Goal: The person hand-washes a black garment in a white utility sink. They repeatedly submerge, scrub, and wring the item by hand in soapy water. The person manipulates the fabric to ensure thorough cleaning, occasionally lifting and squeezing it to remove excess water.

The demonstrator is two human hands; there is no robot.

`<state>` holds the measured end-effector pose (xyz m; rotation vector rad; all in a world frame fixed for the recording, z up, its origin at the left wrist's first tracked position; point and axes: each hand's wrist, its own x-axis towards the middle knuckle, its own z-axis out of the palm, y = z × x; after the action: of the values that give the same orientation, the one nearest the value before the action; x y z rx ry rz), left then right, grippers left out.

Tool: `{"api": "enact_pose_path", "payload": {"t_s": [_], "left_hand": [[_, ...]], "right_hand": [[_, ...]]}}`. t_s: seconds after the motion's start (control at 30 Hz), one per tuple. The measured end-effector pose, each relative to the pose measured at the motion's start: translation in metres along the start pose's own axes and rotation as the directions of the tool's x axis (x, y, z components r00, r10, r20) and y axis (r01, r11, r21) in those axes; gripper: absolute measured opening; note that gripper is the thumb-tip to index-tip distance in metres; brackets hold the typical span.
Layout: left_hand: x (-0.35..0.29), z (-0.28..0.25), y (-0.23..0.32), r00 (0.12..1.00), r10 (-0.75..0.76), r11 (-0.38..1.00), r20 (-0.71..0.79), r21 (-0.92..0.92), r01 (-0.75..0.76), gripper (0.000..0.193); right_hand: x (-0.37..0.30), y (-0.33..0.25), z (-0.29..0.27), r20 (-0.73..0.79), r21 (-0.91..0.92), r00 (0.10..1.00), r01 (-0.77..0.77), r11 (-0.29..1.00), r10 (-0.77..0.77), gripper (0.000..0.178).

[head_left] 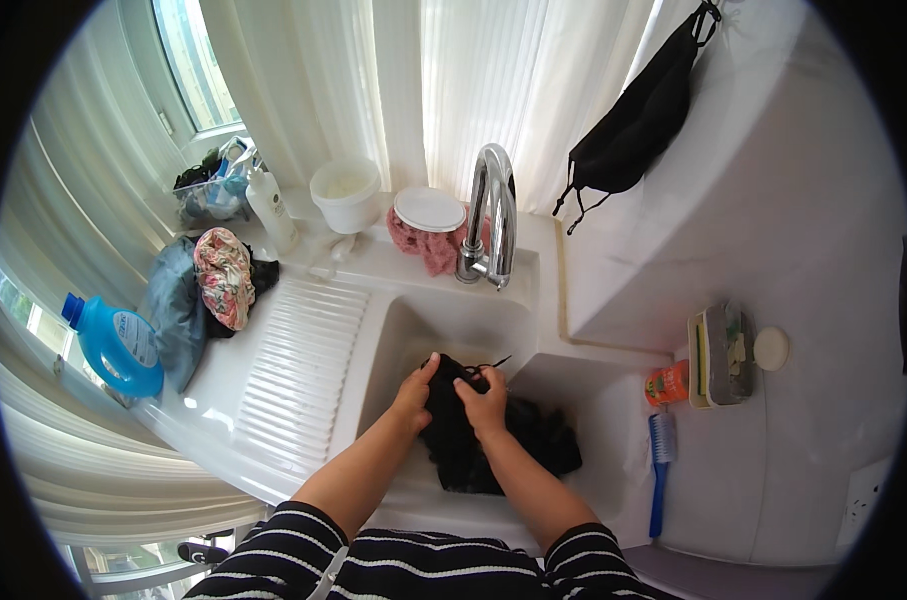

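A black cloth garment (451,445), with a thin cord sticking out at its top, is bunched in the white sink (463,325). My left hand (413,396) grips its upper left edge, thumb pointing up. Close beside it, my right hand (482,402) has its fingers closed on the upper right part of the same cloth. The rest of the dark fabric hangs and lies lower in the basin, partly behind my right forearm. Its exact kind of garment cannot be made out. The chrome faucet (493,215) stands beyond the basin.
Left of the basin is a ribbed washboard (303,360), with a floral cloth (223,278) and a blue detergent bottle (121,345) farther left. A white tub (345,196) stands behind. On the right lie a blue brush (660,470) and a soap rack (721,355). A black mask (633,125) hangs above.
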<state>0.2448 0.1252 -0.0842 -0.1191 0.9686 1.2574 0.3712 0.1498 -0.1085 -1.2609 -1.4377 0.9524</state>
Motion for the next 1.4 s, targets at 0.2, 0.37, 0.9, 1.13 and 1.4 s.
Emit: {"api": "enact_pose_path", "payload": {"t_s": [0.2, 0.37, 0.9, 1.13, 1.4], "left_hand": [[-0.022, -0.007, -0.028, 0.989, 0.024, 0.999, 0.148, 0.027, -0.028, 0.032], [-0.049, 0.015, -0.019, 0.994, 0.097, 0.988, -0.052, 0.125, -0.090, 0.025], [-0.057, 0.037, -0.019, 0.976, 0.163, 0.916, -0.146, 0.389, -0.095, 0.021], [-0.026, 0.008, -0.011, 0.972, 0.105, 0.960, -0.210, 0.277, -0.044, 0.023], [-0.036, 0.029, 0.009, 0.904, 0.424, 0.623, -0.050, 0.741, -0.251, 0.087]], "right_hand": [[-0.041, -0.042, 0.011, 0.061, 0.063, 0.948, 0.308, 0.949, -0.312, 0.024], [-0.040, -0.046, 0.011, -0.078, -0.021, 0.995, 0.053, 0.998, -0.055, 0.021], [-0.006, -0.024, 0.013, -0.144, -0.117, 0.950, -0.294, 0.949, 0.277, 0.026], [-0.024, -0.043, 0.029, -0.046, -0.082, 0.997, -0.061, 0.995, 0.058, 0.028], [0.052, -0.032, 0.007, 0.158, 0.266, 0.692, -0.717, 0.644, 0.705, 0.066]]}}
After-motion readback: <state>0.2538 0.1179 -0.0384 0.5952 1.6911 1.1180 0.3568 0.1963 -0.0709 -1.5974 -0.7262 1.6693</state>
